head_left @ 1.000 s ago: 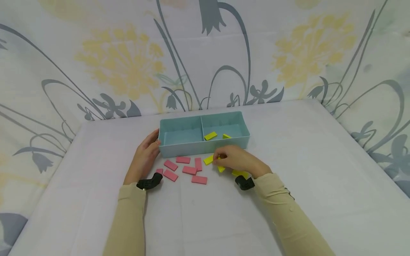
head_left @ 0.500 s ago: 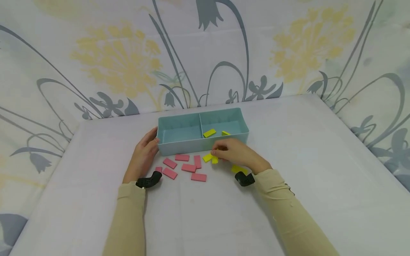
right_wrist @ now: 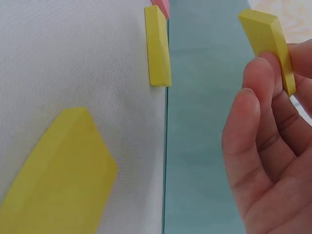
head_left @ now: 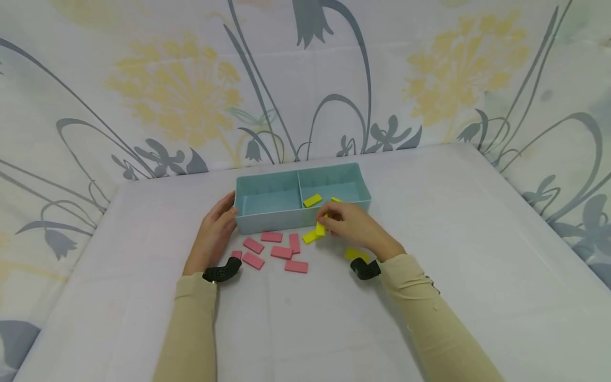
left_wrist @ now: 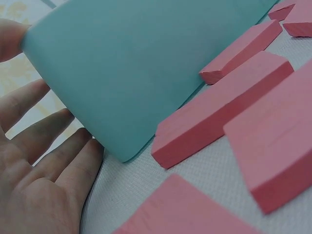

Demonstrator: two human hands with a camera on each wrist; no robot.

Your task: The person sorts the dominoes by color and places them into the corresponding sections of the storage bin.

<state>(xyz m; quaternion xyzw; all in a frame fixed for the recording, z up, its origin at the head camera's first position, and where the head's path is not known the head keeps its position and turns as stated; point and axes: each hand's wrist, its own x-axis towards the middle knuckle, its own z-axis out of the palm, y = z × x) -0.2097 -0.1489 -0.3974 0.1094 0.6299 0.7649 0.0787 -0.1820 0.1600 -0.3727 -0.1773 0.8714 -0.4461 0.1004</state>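
Observation:
A light teal box with two compartments stands on the white table. My left hand rests against its left end, thumb near the top corner and fingers stretched along the wall. In front of the box's right half, my right hand pinches a yellow block, raised off the table. Two yellow blocks lie in the right compartment. Below the held piece, another yellow block lies by the front wall, and one more yellow block sits near the right wrist.
Several pink blocks lie scattered before the box's left half, some overlapping; one is partly hidden by the left wrist's black camera. Behind the table hangs a flower-patterned cloth.
My right hand has picked a yellow block off the table and lifted it toward the box's front wall. The left hand stays at the box's left end.

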